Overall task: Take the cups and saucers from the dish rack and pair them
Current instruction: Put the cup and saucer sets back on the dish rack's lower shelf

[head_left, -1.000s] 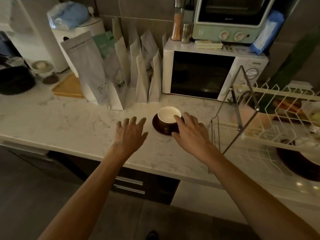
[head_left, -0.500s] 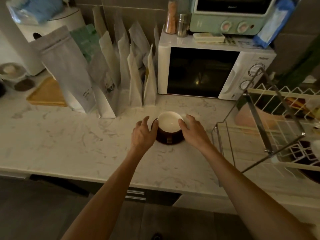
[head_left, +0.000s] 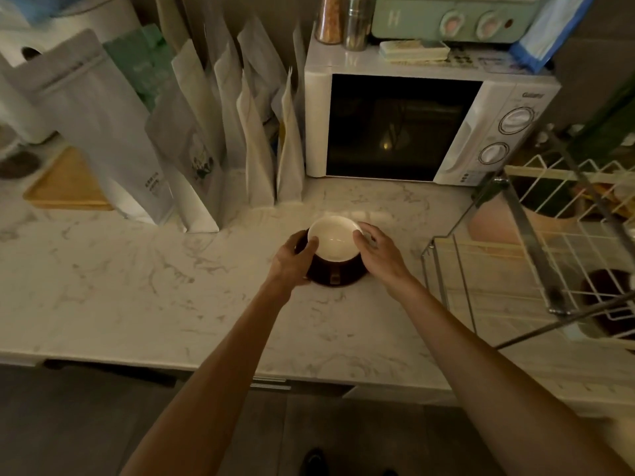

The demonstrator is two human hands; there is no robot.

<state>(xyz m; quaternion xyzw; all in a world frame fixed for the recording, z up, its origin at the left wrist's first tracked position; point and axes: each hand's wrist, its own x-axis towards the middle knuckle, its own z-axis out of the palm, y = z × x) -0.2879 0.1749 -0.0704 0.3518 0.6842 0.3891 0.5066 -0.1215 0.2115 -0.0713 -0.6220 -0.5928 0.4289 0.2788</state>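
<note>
A cup (head_left: 335, 242), dark brown outside and white inside, stands on a dark brown saucer (head_left: 338, 279) on the marble counter in front of the microwave. My left hand (head_left: 292, 261) wraps the left side of the cup and saucer, its thumb on the cup's rim. From the other side my right hand (head_left: 376, 250) cups the right edge, fingers touching the rim. The wire dish rack (head_left: 536, 269) stands at the right; a dark round dish (head_left: 604, 304) lies in its lower right part, half hidden by the wires.
A white microwave (head_left: 412, 128) sits behind the cup with a green toaster oven (head_left: 453, 15) on top. Several standing paper pouches (head_left: 192, 132) line the back left. A wooden board (head_left: 65, 187) lies at far left. The counter's front edge (head_left: 240, 369) runs below my arms.
My left hand moved right from the bare counter and closed on the cup and saucer. My right hand stayed at the cup's right side. The view shifted closer and leftward.
</note>
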